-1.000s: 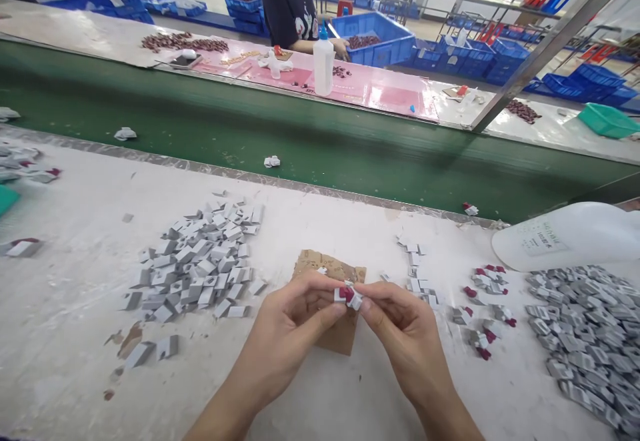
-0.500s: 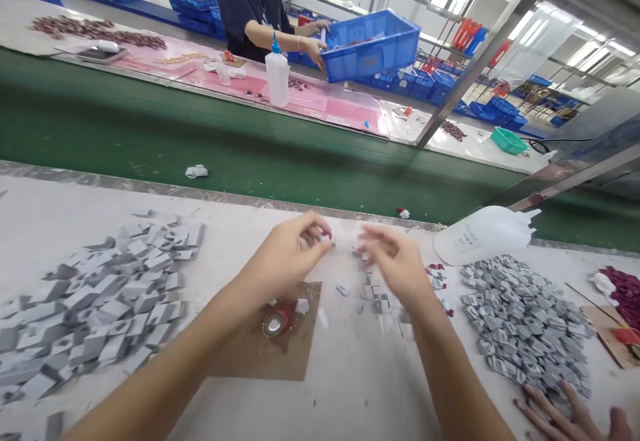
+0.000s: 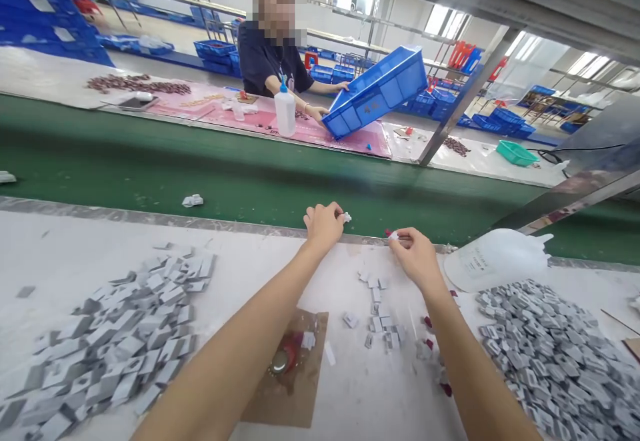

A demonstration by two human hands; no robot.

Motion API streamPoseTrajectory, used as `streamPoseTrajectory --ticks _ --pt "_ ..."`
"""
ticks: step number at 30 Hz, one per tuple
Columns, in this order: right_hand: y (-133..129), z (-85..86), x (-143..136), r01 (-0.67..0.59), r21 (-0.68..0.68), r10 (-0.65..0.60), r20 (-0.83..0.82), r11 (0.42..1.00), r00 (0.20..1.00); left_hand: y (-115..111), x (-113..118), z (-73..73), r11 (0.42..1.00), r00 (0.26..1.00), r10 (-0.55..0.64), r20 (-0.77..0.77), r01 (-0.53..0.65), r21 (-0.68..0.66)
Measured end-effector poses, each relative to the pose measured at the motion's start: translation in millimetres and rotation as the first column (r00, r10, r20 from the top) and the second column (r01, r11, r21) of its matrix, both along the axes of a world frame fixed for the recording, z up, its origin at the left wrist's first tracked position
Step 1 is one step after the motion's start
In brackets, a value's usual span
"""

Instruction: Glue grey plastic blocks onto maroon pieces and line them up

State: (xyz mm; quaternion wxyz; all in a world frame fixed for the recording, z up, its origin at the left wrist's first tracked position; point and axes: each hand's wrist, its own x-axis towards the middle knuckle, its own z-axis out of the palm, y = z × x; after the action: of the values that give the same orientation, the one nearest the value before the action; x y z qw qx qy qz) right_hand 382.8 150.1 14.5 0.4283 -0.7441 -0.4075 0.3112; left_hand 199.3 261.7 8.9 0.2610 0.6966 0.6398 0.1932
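A white worktop [image 3: 235, 301] bears 2 large heaps of grey pieces, edged by a green belt [image 3: 240, 188], beyond which 1 person [image 3: 270, 61] tips a blue crate [image 3: 377, 94] over a pink-covered bench. The left hand [image 3: 325, 224] pinches 1 small white piece [image 3: 347, 217] at its fingertips above the belt; the right hand [image 3: 415, 254] grips 1 white-and-dark-red piece [image 3: 393, 235] between thumb and fingers near the belt's edge.
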Motion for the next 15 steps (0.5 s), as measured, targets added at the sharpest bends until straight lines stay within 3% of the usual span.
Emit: streamPoseTrajectory --ticks 4,9,12,15 --pt "-51.6 5.3 -36.5 -0.135 0.053 0.145 -0.291 0.989 0.946 -24.0 -23.1 7.7 0.998 0.999 0.004 -0.036 -0.002 0.059" --pt "-131.9 2.5 -68.0 -0.211 -0.022 0.172 -0.501 0.977 0.848 -109.6 -95.8 25.3 0.987 0.994 -0.094 -0.055 0.101 0.127" --pt "-169.4 -6.2 -80.4 -0.212 -0.101 0.138 -0.486 0.972 0.863 -167.1 -158.9 25.4 0.975 0.990 -0.044 -0.135 0.072 0.209" --pt "-192.4 -19.0 -90.0 -0.187 -0.070 0.157 -0.310 0.980 0.938 -211.3 -214.5 11.1 0.942 0.953 0.079 -0.294 0.025 0.334"
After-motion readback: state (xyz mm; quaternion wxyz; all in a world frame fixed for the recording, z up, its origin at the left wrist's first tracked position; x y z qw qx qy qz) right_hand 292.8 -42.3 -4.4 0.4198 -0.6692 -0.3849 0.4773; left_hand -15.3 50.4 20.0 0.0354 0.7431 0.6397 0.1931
